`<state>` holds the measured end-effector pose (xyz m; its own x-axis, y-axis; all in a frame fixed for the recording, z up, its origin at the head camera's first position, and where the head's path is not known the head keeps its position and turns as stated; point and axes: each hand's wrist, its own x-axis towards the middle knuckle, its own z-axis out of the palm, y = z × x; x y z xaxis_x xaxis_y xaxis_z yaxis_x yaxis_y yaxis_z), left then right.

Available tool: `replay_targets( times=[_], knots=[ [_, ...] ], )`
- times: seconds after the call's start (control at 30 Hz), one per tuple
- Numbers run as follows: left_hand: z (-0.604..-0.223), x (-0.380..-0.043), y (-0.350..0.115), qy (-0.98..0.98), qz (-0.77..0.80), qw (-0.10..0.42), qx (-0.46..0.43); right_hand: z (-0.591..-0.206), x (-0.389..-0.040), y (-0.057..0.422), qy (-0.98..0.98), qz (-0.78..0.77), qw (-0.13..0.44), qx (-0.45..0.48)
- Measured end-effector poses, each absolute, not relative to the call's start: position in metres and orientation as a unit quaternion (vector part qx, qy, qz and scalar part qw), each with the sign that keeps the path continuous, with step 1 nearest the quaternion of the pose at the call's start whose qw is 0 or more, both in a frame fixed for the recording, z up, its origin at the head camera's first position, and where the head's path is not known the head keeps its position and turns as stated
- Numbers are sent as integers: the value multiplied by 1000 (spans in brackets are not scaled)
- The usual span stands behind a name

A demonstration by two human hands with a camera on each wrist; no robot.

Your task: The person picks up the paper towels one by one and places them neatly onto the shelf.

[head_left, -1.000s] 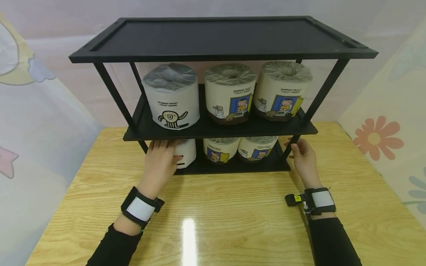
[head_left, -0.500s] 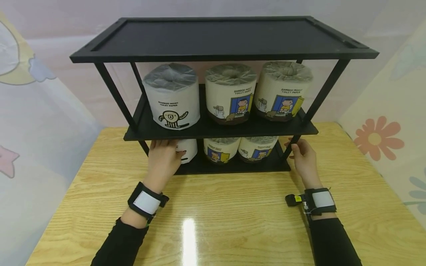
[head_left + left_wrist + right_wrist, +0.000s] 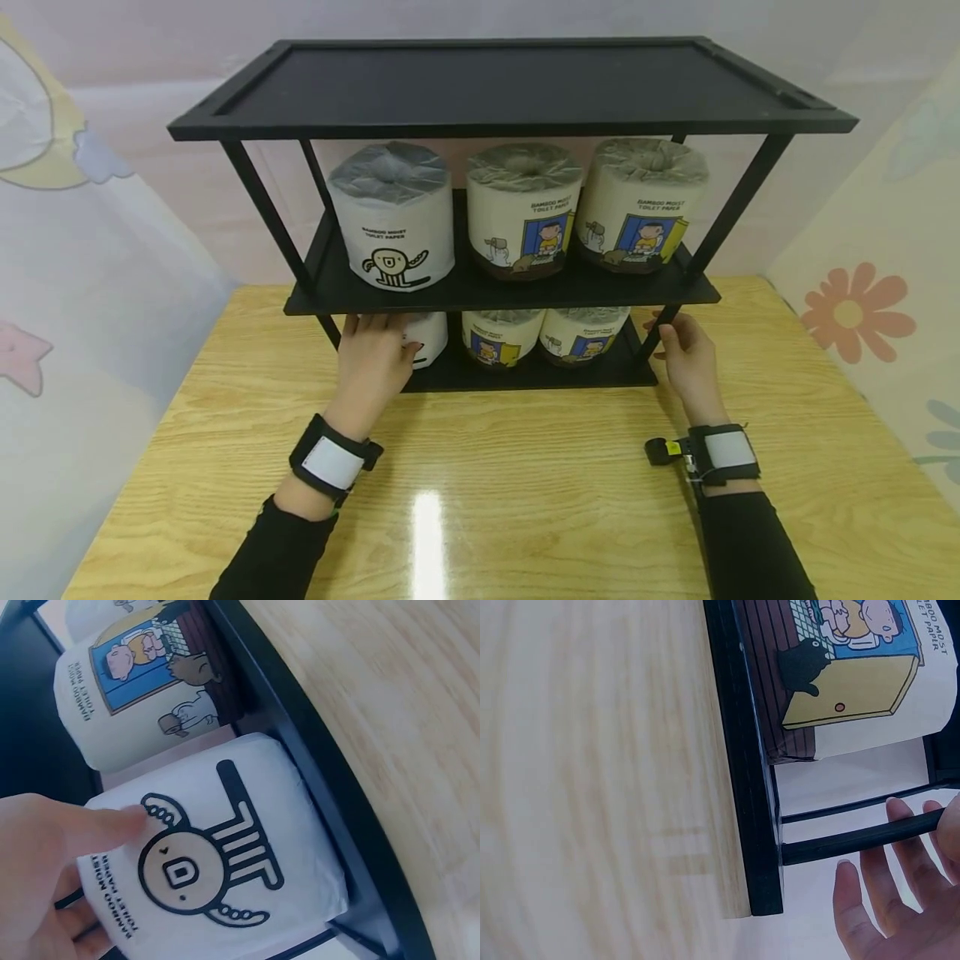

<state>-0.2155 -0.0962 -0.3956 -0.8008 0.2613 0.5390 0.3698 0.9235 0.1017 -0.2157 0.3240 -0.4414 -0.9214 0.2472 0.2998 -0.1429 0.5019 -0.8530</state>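
My left hand [image 3: 371, 358] holds a white-wrapped toilet paper roll [image 3: 180, 870] at the left end of the rack's lower shelf. In the left wrist view the thumb presses the printed front and the other fingers reach round the roll's side, partly hidden. That roll stands upright beside a toilet roll with a bathroom cartoon [image 3: 142, 667]. My right hand [image 3: 690, 358] grips a thin black post [image 3: 840, 844] at the rack's right end. Its fingers pass behind the post, with the thumb on the near side. The black rack [image 3: 510, 87] has a flat top panel.
On the middle shelf stand a white toilet roll [image 3: 393, 221] and two cartoon-printed rolls, one in the middle [image 3: 521, 217] and one at right [image 3: 637, 208]. Another cartoon roll [image 3: 581, 342] is at the lower right. The rack stands on a wooden table [image 3: 525, 483] before a patterned wall covering.
My left hand and the lower white roll have shifted slightly back and right, deeper onto the shelf. My right hand stays on the post. The view has shifted a little.
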Motion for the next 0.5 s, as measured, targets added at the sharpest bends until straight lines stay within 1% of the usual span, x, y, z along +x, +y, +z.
replay_targets(
  times=[0.13,0.33,0.5],
  knots=[
    [-393,-213,-99,-948,-99,241,-183,-440,-216,325,-844,497,199,-29],
    [-390,-210,-104,-960,-97,166,-204,-437,-218,324,-850,484,208,-18],
    [-390,-204,-115,-958,-108,144,-226,-424,-217,322,-886,403,231,4]
  ],
)
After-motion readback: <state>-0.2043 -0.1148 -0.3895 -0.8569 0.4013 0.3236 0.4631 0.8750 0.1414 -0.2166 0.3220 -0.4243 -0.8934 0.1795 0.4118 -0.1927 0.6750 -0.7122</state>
